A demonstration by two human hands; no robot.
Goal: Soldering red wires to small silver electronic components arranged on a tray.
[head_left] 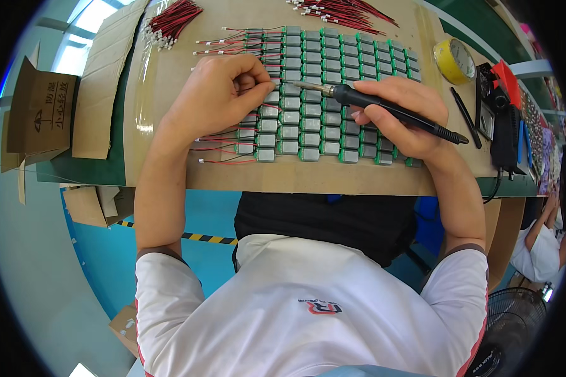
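My right hand [415,107] grips a black-handled soldering iron [390,107], its metal tip pointing left over the cells. Fingertips of my left hand [223,88] are pinched close to that tip, apparently on a thin wire lead, though the fingers hide most of it. Beneath both hands lie several rows of small silver-grey battery cells [310,124] with green circuit boards. Along the left edge of the rows, red and black wire leads [217,43] with white connectors stick out; my left hand covers the middle ones.
Bundles of red wires [175,20] lie at the far side of the cardboard sheet [226,181]. Yellow tape [454,61], a black pen-like tool [465,117] and a black corded device [504,141] sit right. A carton [41,113] stands left; a fan [516,320] and another person [539,248] are lower right.
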